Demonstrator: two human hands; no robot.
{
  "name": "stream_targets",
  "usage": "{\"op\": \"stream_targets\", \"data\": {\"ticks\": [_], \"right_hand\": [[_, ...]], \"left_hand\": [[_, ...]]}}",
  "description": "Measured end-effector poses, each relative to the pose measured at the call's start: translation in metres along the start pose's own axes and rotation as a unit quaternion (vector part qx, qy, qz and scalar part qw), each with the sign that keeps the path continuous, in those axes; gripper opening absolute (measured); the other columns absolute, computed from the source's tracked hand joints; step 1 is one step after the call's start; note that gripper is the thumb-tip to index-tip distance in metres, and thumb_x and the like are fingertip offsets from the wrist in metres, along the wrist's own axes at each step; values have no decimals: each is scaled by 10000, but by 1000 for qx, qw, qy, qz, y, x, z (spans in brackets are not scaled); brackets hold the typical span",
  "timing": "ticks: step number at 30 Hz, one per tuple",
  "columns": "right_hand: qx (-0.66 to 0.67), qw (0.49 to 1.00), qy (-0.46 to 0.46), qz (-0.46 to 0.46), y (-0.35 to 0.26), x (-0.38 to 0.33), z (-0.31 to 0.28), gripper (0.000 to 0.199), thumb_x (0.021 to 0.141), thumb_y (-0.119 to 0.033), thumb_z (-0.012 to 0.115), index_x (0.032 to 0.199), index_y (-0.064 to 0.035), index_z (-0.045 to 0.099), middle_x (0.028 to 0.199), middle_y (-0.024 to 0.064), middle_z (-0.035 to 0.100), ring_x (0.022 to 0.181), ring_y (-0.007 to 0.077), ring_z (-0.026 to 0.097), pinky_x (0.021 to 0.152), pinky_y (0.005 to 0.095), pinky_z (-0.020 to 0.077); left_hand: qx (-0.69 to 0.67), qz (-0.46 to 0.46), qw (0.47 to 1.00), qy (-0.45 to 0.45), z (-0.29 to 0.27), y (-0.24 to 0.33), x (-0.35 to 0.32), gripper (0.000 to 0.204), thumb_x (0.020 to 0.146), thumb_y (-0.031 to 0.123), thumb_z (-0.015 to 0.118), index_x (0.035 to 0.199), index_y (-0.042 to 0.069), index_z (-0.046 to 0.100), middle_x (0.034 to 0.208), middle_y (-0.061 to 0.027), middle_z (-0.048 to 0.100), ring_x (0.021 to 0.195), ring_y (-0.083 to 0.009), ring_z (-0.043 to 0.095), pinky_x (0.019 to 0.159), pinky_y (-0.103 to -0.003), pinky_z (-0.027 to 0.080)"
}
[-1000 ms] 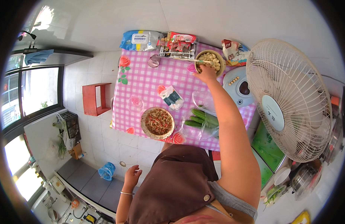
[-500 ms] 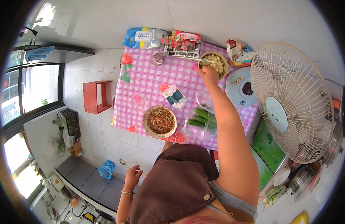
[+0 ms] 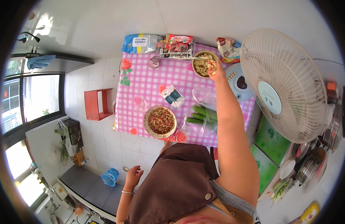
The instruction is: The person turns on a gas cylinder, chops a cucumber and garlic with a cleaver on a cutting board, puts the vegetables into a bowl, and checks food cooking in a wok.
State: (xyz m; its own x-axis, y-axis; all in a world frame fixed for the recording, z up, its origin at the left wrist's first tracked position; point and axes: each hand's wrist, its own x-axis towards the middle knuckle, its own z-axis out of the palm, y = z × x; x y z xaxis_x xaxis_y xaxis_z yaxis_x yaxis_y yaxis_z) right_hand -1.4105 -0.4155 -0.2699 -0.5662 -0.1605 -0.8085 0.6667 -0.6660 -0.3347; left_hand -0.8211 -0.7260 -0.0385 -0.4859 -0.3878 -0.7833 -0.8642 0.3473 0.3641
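A round tan basket (image 3: pixel 194 69) of pale garlic cloves (image 3: pixel 200 66) stands at the far right of the table, with a pair of chopsticks (image 3: pixel 189 58) across its top. My right hand (image 3: pixel 217 72) is at the basket's right side, fingers curled around a few pale cloves. Down by the apron, away from the table, my left hand (image 3: pixel 133 176) hangs with loosely bent fingers apart, holding nothing. At the near edge sits a bowl of shredded food with red bits (image 3: pixel 160 121). Green cucumbers (image 3: pixel 200 115) lie in a clear plastic bag, partly behind my right forearm.
A white-and-green packet (image 3: pixel 173 96) lies mid-table on the pink checked cloth (image 3: pixel 142 76). Wipes (image 3: pixel 141 43), small red packets (image 3: pixel 178 44) and a purple onion-like piece (image 3: pixel 154 62) line the back. A large fan (image 3: pixel 284 86) stands close right, before a pale blue appliance (image 3: pixel 237 80).
My right hand has moved from the basket's near left side to its right side, and pale cloves now show in its fingers. My left hand stays low. The view has shifted slightly.
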Motion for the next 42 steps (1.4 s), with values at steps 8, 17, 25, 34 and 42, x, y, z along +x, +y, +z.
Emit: {"op": "stream_targets", "data": {"ticks": [8, 17, 25, 34, 42], "right_hand": [[117, 976, -183, 3, 56, -167, 20, 355, 956, -442, 533, 912, -93, 582, 1025, 113, 673, 578, 154, 537, 443, 230, 386], [77, 946, -243, -200, 211, -440, 12, 295, 991, -314, 505, 906, -43, 586, 1039, 126, 662, 722, 153, 582, 617, 272, 480], [9, 831, -43, -554, 273, -591, -76, 400, 1039, -324, 395, 1057, 5, 621, 1192, 124, 609, 1050, 168, 567, 951, 307, 458], [115, 743, 136, -645, 310, -747, -294, 521, 1043, -405, 321, 1091, 15, 625, 1193, 135, 622, 1051, 177, 560, 970, 326, 432], [218, 604, 276, -715, 367, -893, -495, 311, 1017, -227, 456, 1188, -3, 586, 1233, 86, 586, 1119, 169, 556, 1001, 308, 433]], "left_hand": [[78, 194, 978, 19, -35, 33, 37, 383, 824, 187, 704, 1147, 0, 623, 1037, -154, 669, 829, -252, 669, 728, -346, 541], [-544, 297, 697, -360, 24, 212, 5, 449, 1023, 296, 397, 1361, 2, 432, 1359, -125, 489, 1286, -236, 439, 1065, -367, 357], [-535, 115, 639, -540, 127, 180, -123, 398, 1025, 302, 375, 1256, 8, 512, 1274, -166, 548, 1186, -294, 521, 1055, -416, 408], [-372, 1, 595, -713, 316, 82, -289, 284, 976, 233, 502, 1144, 26, 598, 1120, -160, 632, 1148, -332, 559, 1036, -454, 436], [-198, -100, 597, -771, 487, -38, -464, 298, 999, 232, 426, 1184, 47, 569, 1189, -137, 597, 1192, -328, 520, 1047, -461, 420]]}}
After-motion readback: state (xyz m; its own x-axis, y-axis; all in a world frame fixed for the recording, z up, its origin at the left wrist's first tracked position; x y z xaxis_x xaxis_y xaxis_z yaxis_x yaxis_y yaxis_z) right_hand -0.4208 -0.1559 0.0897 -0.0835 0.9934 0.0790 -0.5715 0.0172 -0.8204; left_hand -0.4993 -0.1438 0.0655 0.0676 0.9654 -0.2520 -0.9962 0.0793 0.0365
